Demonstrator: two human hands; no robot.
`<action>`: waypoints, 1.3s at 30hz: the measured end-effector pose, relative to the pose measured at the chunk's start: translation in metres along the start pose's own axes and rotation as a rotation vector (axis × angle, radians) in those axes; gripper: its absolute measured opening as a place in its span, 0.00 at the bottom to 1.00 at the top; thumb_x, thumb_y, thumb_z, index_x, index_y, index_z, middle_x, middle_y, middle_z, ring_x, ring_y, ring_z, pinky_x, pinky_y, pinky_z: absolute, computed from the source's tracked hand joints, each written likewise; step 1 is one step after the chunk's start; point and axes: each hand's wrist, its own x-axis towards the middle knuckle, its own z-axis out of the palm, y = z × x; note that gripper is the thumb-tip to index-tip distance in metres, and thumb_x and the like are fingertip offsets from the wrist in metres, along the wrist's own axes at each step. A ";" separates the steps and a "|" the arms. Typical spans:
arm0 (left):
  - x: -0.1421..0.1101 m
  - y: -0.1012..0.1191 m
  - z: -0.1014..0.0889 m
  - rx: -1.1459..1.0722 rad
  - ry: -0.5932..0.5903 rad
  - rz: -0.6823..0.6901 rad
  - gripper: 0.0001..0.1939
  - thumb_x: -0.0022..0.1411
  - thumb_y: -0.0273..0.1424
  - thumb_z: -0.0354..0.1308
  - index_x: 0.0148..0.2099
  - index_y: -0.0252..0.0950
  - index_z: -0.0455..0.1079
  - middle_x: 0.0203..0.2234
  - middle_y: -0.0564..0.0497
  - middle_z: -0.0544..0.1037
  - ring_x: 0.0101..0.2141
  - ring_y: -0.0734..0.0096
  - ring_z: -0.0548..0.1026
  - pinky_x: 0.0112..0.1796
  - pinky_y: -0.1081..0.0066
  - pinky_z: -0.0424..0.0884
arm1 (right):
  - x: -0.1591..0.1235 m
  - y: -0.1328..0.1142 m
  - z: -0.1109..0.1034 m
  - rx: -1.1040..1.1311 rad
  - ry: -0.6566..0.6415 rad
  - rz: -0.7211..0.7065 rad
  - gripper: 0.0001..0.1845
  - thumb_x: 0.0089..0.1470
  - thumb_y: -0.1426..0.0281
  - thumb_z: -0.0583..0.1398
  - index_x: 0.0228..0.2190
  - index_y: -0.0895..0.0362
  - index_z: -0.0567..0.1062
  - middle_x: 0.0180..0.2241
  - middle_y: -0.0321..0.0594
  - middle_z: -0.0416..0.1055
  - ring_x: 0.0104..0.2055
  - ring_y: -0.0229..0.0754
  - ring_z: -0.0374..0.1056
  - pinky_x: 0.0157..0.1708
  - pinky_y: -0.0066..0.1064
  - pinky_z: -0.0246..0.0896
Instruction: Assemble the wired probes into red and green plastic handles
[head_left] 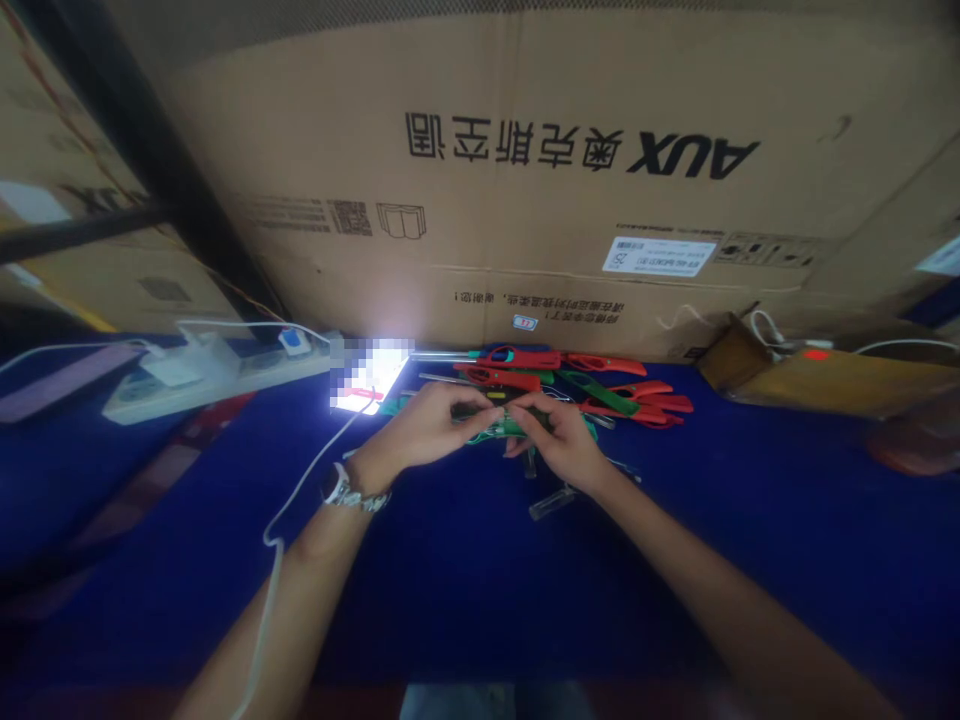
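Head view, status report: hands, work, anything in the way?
Left hand and right hand close together at green parts; grip unclear. Red lighters just beyond. White cable along left forearm.

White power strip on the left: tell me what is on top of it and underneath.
On the power strip sit white adapters and, nearer its right end, a blue-and-white plug. Whatever lies directly underneath is covered by the strip and cannot be seen.

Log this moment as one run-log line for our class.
left hand, right hand: fingertips close together at green part | grip: unclear | beyond: red handles | left wrist: watch | surface: blue
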 end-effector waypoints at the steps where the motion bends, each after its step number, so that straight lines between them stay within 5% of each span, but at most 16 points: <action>1: 0.001 -0.002 0.001 -0.015 -0.004 0.005 0.13 0.66 0.37 0.58 0.34 0.35 0.78 0.27 0.52 0.81 0.27 0.72 0.75 0.29 0.73 0.67 | -0.001 0.001 0.001 -0.009 0.003 -0.007 0.20 0.58 0.52 0.62 0.37 0.58 0.75 0.24 0.33 0.73 0.25 0.38 0.75 0.28 0.32 0.79; 10: 0.003 -0.010 0.003 -0.058 0.053 -0.026 0.13 0.64 0.40 0.61 0.34 0.37 0.78 0.27 0.52 0.81 0.28 0.71 0.75 0.32 0.71 0.68 | -0.001 0.004 0.006 0.010 0.030 -0.034 0.20 0.58 0.52 0.62 0.38 0.57 0.75 0.22 0.33 0.73 0.23 0.38 0.75 0.29 0.33 0.79; 12: 0.002 -0.006 -0.002 0.085 0.236 0.006 0.10 0.62 0.39 0.62 0.36 0.38 0.78 0.32 0.50 0.82 0.33 0.67 0.77 0.37 0.68 0.70 | 0.000 0.003 0.004 0.043 0.084 -0.027 0.21 0.56 0.51 0.63 0.37 0.57 0.76 0.22 0.33 0.73 0.23 0.38 0.74 0.28 0.34 0.79; 14: -0.001 0.000 -0.007 0.247 0.564 0.051 0.09 0.61 0.38 0.64 0.37 0.38 0.76 0.34 0.48 0.80 0.36 0.64 0.76 0.41 0.65 0.69 | 0.002 0.002 0.003 0.082 0.170 -0.034 0.22 0.54 0.50 0.65 0.36 0.57 0.76 0.23 0.33 0.73 0.23 0.39 0.74 0.27 0.35 0.78; 17: -0.005 0.008 -0.007 0.238 0.969 0.011 0.14 0.64 0.37 0.59 0.27 0.38 0.68 0.23 0.52 0.73 0.27 0.69 0.70 0.33 0.68 0.67 | 0.003 0.003 0.002 0.132 0.312 -0.060 0.22 0.52 0.49 0.66 0.35 0.56 0.75 0.25 0.34 0.73 0.23 0.39 0.73 0.22 0.32 0.76; 19: -0.007 0.012 0.000 0.092 0.836 -0.094 0.23 0.66 0.39 0.56 0.20 0.38 0.62 0.15 0.55 0.66 0.19 0.73 0.65 0.25 0.71 0.62 | 0.003 0.004 0.003 0.123 0.393 -0.075 0.22 0.52 0.50 0.65 0.35 0.56 0.74 0.21 0.33 0.71 0.19 0.37 0.69 0.16 0.28 0.69; 22: -0.006 0.013 0.017 -0.162 0.240 -0.366 0.25 0.66 0.45 0.56 0.21 0.37 0.68 0.12 0.52 0.70 0.14 0.74 0.67 0.19 0.72 0.61 | 0.002 0.006 0.008 0.072 0.469 -0.093 0.20 0.56 0.51 0.63 0.34 0.56 0.74 0.16 0.28 0.65 0.13 0.32 0.59 0.11 0.24 0.55; 24: -0.003 0.012 0.027 -0.316 0.090 -0.504 0.23 0.64 0.49 0.56 0.28 0.36 0.72 0.16 0.50 0.75 0.13 0.73 0.68 0.15 0.73 0.59 | 0.000 0.005 0.012 0.061 0.488 -0.100 0.19 0.57 0.52 0.63 0.34 0.56 0.74 0.17 0.28 0.64 0.12 0.31 0.58 0.10 0.23 0.50; 29: 0.002 0.010 0.038 -0.670 0.330 -0.459 0.20 0.57 0.49 0.65 0.32 0.36 0.70 0.19 0.56 0.70 0.16 0.80 0.63 0.14 0.79 0.53 | -0.005 0.002 0.016 0.051 0.445 -0.094 0.19 0.59 0.53 0.61 0.36 0.57 0.74 0.17 0.27 0.63 0.12 0.30 0.56 0.11 0.23 0.48; 33: 0.003 0.011 0.038 -0.802 0.366 -0.453 0.22 0.51 0.48 0.70 0.29 0.36 0.67 0.16 0.60 0.62 0.16 0.82 0.57 0.15 0.80 0.49 | -0.006 0.000 0.018 0.038 0.426 -0.111 0.18 0.60 0.53 0.60 0.36 0.57 0.74 0.15 0.27 0.63 0.12 0.30 0.56 0.12 0.22 0.50; 39: 0.005 0.011 0.030 -0.912 0.521 -0.452 0.23 0.50 0.48 0.70 0.27 0.36 0.64 0.18 0.58 0.64 0.18 0.81 0.58 0.16 0.80 0.50 | -0.006 -0.003 0.019 0.083 0.418 -0.089 0.20 0.59 0.52 0.61 0.36 0.57 0.73 0.16 0.27 0.65 0.13 0.31 0.58 0.11 0.23 0.54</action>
